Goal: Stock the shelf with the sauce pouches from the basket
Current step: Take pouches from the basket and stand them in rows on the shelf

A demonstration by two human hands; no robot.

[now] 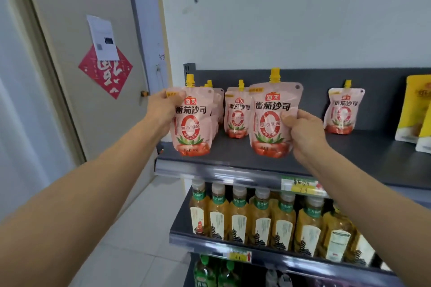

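My left hand (162, 109) grips a pink tomato sauce pouch (192, 123) with a yellow cap by its upper left edge, upright at the left end of the dark top shelf (363, 154). My right hand (303, 133) pinches a second pink pouch (270, 119) by its right side, held upright over the shelf's front. Behind them stand more pouches: several in a row behind the left one (217, 105), one in the middle (235, 114), and one alone to the right (341, 112). The basket is out of view.
Yellow packets (412, 112) stand at the shelf's right end. Below, a row of tea bottles (261, 219) fills the second shelf, with green bottles (205, 272) lower still. A door (81, 65) with a red poster is on the left, over a tiled floor (140, 228).
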